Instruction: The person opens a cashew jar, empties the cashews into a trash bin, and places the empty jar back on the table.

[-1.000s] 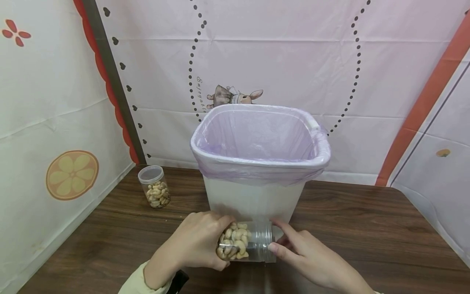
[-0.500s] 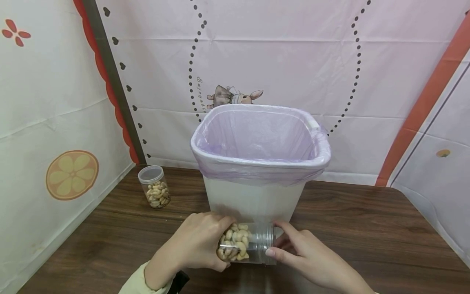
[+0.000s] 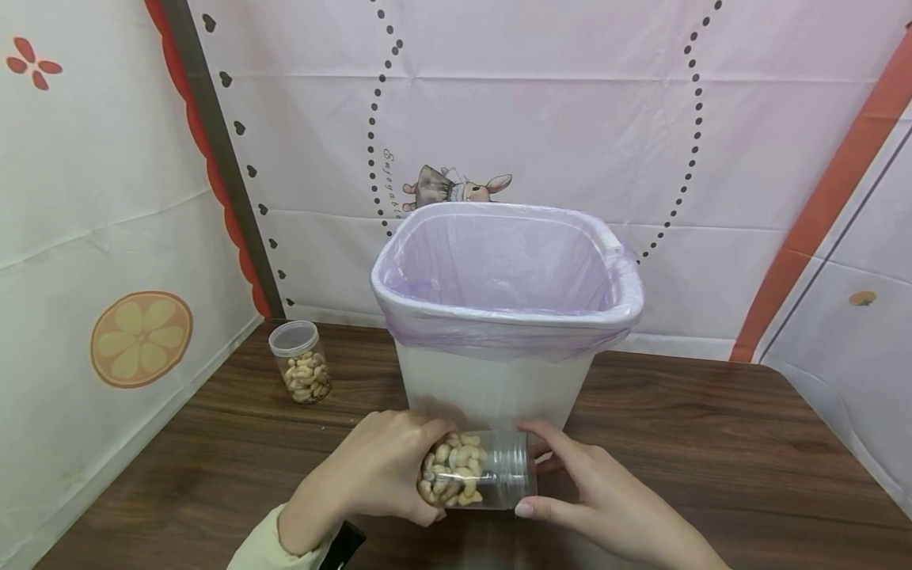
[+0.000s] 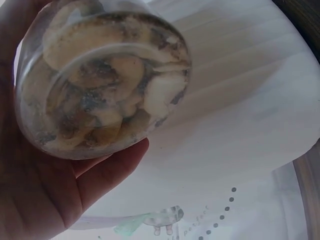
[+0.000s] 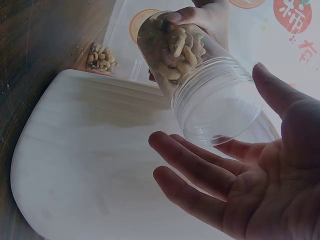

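My left hand (image 3: 388,467) grips the base end of a clear plastic jar (image 3: 507,467) lying sideways in front of a white bin. Cashews (image 3: 452,471) are gathered at that end, and the left wrist view shows them through the jar's bottom (image 4: 105,85). My right hand (image 3: 598,495) is at the threaded, clear end, its fingers and thumb spread to either side. In the right wrist view, gaps show between the loosely extended fingers (image 5: 195,165) and that clear end (image 5: 220,110).
The white bin (image 3: 492,380), lined with a purple bag (image 3: 499,332), stands behind the jar. A second lidded jar of cashews (image 3: 302,368) stands on the dark wooden table (image 3: 712,459) at left. Patterned cloth (image 3: 570,119) hangs at the back and sides.
My right fingers and thumb have spread wider around the jar's clear end. The jar and left hand have barely moved.
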Motion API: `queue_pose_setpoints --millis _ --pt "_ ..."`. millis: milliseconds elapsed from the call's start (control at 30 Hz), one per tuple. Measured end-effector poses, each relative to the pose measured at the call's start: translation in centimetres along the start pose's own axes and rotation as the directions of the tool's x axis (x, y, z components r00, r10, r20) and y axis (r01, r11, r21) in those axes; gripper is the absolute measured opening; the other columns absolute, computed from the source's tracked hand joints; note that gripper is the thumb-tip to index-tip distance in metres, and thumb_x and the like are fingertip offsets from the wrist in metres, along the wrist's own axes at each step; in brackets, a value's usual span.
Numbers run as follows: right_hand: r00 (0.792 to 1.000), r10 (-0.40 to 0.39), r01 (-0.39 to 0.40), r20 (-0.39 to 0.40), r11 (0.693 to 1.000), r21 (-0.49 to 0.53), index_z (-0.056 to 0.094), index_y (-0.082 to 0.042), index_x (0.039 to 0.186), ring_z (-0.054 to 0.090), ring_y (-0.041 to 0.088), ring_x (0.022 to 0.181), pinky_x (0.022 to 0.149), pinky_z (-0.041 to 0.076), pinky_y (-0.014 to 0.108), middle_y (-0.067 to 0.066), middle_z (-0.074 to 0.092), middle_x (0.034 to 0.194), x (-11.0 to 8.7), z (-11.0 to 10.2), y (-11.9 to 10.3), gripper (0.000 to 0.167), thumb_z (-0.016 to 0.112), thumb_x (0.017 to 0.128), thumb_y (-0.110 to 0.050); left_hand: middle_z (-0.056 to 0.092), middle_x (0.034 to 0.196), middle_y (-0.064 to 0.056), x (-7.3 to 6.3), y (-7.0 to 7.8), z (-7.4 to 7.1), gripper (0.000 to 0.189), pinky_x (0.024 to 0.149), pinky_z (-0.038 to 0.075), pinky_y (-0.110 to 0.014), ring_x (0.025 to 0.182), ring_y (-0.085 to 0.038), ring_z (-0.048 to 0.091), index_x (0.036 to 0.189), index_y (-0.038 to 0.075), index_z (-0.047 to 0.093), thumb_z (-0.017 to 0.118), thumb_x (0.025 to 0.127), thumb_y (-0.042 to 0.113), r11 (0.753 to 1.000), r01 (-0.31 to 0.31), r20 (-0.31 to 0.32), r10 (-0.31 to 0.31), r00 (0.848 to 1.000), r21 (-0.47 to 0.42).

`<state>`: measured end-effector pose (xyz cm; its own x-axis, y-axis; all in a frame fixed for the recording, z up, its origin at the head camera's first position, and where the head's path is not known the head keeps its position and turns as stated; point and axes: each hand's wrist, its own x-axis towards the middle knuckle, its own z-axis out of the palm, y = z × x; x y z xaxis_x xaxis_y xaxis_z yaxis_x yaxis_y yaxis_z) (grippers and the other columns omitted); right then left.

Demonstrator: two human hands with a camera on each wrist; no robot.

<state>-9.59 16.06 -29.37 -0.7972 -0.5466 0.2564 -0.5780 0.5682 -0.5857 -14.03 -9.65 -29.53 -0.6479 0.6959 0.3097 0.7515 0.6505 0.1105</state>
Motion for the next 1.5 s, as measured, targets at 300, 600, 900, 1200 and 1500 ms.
queue_pose_setpoints --millis 300,600,900,1200,1500 --pt "0.999 -0.016 0.012 -0.05 0.997 -0.076 0.036 -0.021 0.136 0.057 0.006 0.095 0.077 0.049 0.031 -0.011 0.056 0.111 -0.18 0.08 -0.17 0.068 0.065 0.079 -0.044 0.055 0.074 0.013 -0.01 -0.29 0.05 0.064 0.052 0.043 -0.021 0.062 -0.003 0.049 0.099 0.017 0.06 0.081 0.045 0.045 1.0 -0.008 0.017 0.008 1.0 -0.025" --pt "1.0 0.003 -0.004 -0.021 0.999 -0.033 0.02 -0.018 0.144 0.056 0.004 0.093 0.076 0.048 0.031 -0.005 0.056 0.113 -0.38 0.01 0.01 0.072 0.061 0.086 -0.034 0.056 0.075 0.012 -0.01 -0.3 -0.09 0.065 0.053 0.043 -0.021 0.062 -0.003 0.05 0.099 0.017 0.06 0.08 0.045 0.046 1.0 -0.004 0.004 0.004 1.0 -0.017" --pt "0.997 0.064 -0.065 0.038 0.997 0.041 0.037 -0.008 0.129 0.056 -0.001 0.079 0.07 0.048 0.028 -0.014 0.061 0.088 0.0 0.43 0.48 0.048 0.054 0.091 -0.031 0.055 0.073 0.011 0.04 -0.04 0.12 0.065 0.052 0.043 -0.023 0.062 -0.006 0.051 0.098 0.016 0.06 0.079 0.044 0.046 0.998 -0.002 -0.028 0.004 1.0 0.061" --pt "0.999 0.051 -0.051 0.003 0.998 0.035 0.038 -0.009 0.126 0.056 -0.001 0.079 0.066 0.047 0.025 -0.013 0.059 0.088 0.0 0.65 0.35 0.053 0.06 0.086 -0.035 0.055 0.073 0.012 -0.03 0.03 0.13 0.066 0.051 0.042 -0.023 0.062 -0.006 0.051 0.099 0.018 0.059 0.079 0.043 0.047 0.998 0.0 -0.028 0.002 1.0 0.064" --pt "1.0 0.02 -0.019 -0.006 0.997 0.08 0.035 -0.011 0.129 0.058 0.0 0.08 0.066 0.048 0.025 -0.003 0.06 0.101 -0.12 0.4 0.14 0.057 0.063 0.084 -0.032 0.056 0.074 0.012 -0.09 -0.17 0.08 0.067 0.052 0.043 -0.023 0.062 -0.005 0.051 0.1 0.018 0.059 0.08 0.044 0.047 0.999 -0.006 -0.017 0.007 1.0 0.036"
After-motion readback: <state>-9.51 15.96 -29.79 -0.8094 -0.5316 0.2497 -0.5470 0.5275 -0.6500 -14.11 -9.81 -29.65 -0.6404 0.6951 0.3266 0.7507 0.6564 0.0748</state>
